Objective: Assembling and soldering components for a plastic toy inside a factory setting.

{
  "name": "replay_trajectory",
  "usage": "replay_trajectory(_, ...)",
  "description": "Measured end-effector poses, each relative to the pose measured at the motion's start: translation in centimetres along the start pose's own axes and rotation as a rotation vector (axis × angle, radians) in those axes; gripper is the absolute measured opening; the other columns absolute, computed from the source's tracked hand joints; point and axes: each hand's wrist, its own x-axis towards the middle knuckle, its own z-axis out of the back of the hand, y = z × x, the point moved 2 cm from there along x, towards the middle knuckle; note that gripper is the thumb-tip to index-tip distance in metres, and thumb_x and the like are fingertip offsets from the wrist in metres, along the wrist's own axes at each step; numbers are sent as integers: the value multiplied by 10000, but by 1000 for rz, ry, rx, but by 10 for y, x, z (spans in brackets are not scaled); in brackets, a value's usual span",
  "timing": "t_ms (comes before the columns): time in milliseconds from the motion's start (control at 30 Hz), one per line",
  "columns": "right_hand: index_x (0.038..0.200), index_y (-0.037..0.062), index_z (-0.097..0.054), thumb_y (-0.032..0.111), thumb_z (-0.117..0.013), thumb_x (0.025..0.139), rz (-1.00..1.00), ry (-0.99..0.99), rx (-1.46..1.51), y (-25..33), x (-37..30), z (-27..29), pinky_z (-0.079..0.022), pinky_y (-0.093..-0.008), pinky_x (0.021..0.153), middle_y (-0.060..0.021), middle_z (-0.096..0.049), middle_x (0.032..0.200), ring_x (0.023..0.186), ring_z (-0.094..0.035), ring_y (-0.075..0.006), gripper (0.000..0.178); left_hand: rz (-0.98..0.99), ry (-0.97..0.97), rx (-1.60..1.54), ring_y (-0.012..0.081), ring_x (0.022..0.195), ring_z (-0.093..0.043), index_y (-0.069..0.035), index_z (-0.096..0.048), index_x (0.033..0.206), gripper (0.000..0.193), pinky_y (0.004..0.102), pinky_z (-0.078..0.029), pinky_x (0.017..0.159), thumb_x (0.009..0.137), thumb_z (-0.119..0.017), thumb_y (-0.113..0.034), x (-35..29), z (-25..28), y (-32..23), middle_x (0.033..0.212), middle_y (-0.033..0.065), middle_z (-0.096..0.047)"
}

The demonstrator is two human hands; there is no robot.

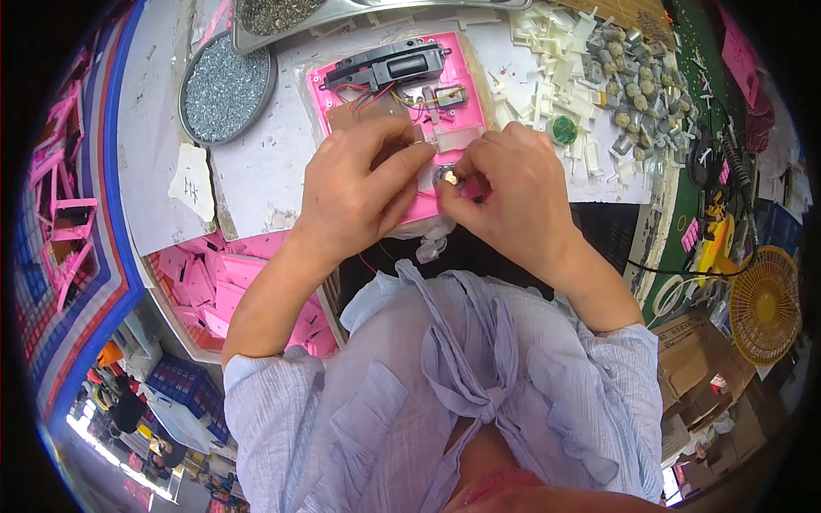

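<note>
In front of me lies a pink plastic housing (475, 85). A long black module (389, 67) sits across its far end, with red, blue and yellow wires. Below that is a small silvery motor (451, 96) in a mount. My left hand (363, 179) rests over the housing's left side, its thumb and forefinger pinched together; whatever they hold is hidden. In the curled fingers of my right hand (513, 188), at the housing's near right, is a small round metal part (446, 176). A brown flat piece (376, 111) shows behind my left hand.
A round dark tray of small screws (227, 90) stands at the left, and a metal tray (342, 21) at the back. White plastic parts (556, 85) and several small motors (637, 98) are heaped at the right. A box of pink parts (205, 295) sits below the table's left edge.
</note>
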Motion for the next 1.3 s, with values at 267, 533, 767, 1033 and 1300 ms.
replay_trajectory(267,741,75,-631,130,-736,703,161,-41,-121,0,0,1,-401,-421,775,-56,-601,783,802,-553,-262,124,-23,41,11,254,896,-686,-116,-749,1091,413,350,-569,734,694,-769,-5,2,6,-2,1134,106,-663)
replay_trajectory(533,777,93,-680,198,-794,752,97,-101,116,-25,11,19,-431,-411,741,-42,-629,747,776,-592,-265,157,-42,46,35,266,916,-676,-115,-751,1087,389,358,-560,765,711,-765,-17,1,8,-2,1128,101,-657)
replay_trajectory(767,732,73,-662,316,-791,757,113,-154,-228,-30,60,19,-477,-452,696,-80,-652,706,728,-638,-305,277,13,-113,186,217,856,-575,-107,-742,1051,330,391,-404,787,721,-763,-97,27,8,0,1037,36,-600)
replay_trajectory(1033,778,49,-709,228,-762,809,82,-50,-305,-21,60,22,-518,-422,654,-90,-679,690,685,-659,-303,189,-14,-47,223,239,882,-556,-118,-770,1048,342,399,-377,827,709,-730,-123,42,9,6,969,49,-582)
replay_trajectory(1300,771,44,-645,178,-689,790,158,23,-636,-12,63,12,-520,-403,657,-112,-670,713,709,-679,-266,143,-56,52,200,227,888,-572,-129,-756,992,274,414,-373,872,722,-751,-179,50,18,10,952,31,-593)
